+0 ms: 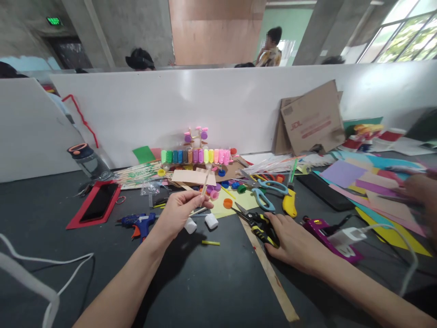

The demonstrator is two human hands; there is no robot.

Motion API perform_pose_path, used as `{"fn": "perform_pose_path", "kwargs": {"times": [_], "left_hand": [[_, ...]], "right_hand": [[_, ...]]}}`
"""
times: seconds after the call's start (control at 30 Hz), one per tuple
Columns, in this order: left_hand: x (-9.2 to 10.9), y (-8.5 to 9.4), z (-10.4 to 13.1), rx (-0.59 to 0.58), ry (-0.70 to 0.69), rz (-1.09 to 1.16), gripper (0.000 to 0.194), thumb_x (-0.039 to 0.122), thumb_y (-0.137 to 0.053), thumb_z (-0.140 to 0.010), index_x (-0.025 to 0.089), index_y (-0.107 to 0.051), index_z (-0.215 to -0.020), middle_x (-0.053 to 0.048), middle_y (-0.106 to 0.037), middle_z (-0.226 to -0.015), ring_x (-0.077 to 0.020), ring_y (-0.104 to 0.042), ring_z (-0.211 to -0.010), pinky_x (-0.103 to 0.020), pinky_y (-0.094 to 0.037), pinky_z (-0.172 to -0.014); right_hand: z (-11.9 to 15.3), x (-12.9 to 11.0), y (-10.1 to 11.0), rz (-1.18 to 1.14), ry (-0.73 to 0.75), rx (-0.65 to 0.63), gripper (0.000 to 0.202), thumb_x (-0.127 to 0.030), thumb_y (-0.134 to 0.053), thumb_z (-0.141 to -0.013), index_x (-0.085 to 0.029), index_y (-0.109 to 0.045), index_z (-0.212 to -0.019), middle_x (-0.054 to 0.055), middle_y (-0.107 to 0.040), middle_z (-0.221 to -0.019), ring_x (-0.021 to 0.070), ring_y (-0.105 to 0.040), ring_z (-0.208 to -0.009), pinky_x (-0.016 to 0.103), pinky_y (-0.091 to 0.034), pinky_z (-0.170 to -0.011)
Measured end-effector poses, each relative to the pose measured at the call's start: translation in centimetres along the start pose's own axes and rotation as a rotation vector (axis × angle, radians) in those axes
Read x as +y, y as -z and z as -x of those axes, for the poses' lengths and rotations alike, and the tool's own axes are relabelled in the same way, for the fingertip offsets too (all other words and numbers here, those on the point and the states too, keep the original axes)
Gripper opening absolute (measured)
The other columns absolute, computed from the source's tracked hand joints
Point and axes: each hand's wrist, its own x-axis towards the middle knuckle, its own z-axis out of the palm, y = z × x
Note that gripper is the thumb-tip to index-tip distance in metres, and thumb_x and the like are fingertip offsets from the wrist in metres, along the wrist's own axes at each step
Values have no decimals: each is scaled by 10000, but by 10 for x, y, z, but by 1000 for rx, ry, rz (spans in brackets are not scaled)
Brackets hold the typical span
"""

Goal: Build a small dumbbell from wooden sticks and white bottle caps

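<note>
My left hand (182,212) pinches a thin wooden stick (205,182) between thumb and fingers, with the stick pointing up. Close under that hand lie two white, marshmallow-like pieces, one at the fingers (190,225) and one to the right (211,221). A short yellow-green tube piece (210,243) is nearer to me. On the right, my right hand (287,237) curls over the black-and-yellow handles of long-nose pliers (261,228). Their slim jaws are spread and point away to the left. Beneath the pliers runs a flat wooden strip (273,278).
A blue glue gun (141,223) and a phone on red card (99,202) lie left. Beyond are clay tubs (196,156), blue-handled scissors (264,193) and a yellow cutter (289,202). A purple power strip (331,239) sits right. Another person's blurred hand (421,191) reaches over coloured paper.
</note>
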Motion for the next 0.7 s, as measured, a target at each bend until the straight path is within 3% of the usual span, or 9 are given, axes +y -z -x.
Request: {"fn": "perform_pose_path", "kwargs": {"times": [0.13,0.27,0.47,0.6,0.7], "left_hand": [[4,3,1,4,-6,-1,232,377,-692,-850,166,-787,-877,-61,-802,-823,-217,-711,-899,-336,-486,-928],[7,4,4,-4,-10,12,234,388,-692,-856,175,-781,-897,-56,-803,-823,-218,-716,-901,-340,-491,-925],[11,5,7,-31,-3,22,230,402,-695,-861,190,-782,-879,-54,-805,-834,-225,-710,-950,-332,-481,-932],[12,5,9,-59,23,18,242,422,-698,-862,197,-785,-874,-53,-803,-819,-224,-701,-925,-329,-474,-911],[15,4,13,-104,69,35,242,424,-696,-861,199,-784,-856,-51,-801,-800,-218,-705,-880,-331,-466,-909]], "right_hand": [[-1,6,2,21,25,-7,570,-205,-578,-728,7,-610,-1256,250,-673,-1108,372,-651,-1046,470,-541,-918],[5,14,-3,46,20,10,617,-191,-566,-713,36,-587,-1287,265,-671,-1071,402,-647,-1029,533,-536,-915],[13,30,-8,15,10,45,622,-147,-545,-695,-5,-570,-1300,262,-669,-1164,380,-647,-1115,497,-530,-986],[8,23,17,-157,33,85,628,-202,-497,-767,-81,-493,-1384,212,-624,-1333,335,-626,-1213,449,-536,-1014],[-5,4,44,-378,138,91,687,-220,-517,-741,-137,-478,-1422,166,-569,-1438,335,-562,-1308,444,-500,-1065]]}}
